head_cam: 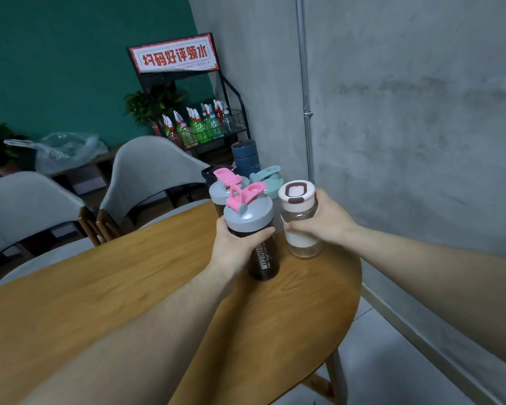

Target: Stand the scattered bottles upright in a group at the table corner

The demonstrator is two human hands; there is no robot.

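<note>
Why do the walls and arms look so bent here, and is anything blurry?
Head view: the wide lens bows the grey wall and stretches the forearms near the edges; the shaker bottle in the left hand and the clear bottle in the right hand look fairly sharp, the chairs softer; lighting is dim and even.

Two bare forearms enter from the bottom edge, one at lower left, one at right. No sleeves, cuffs, watch, bands or rings visible on either. Left hand: back of hand and thumb in view, fingers mostly hidden from the camera. Right hand: back of hand and knuckles show, thumb visible at the front. Nails look short and unpainted where seen. Slight motion blur softens finer detail on both arms.
</note>
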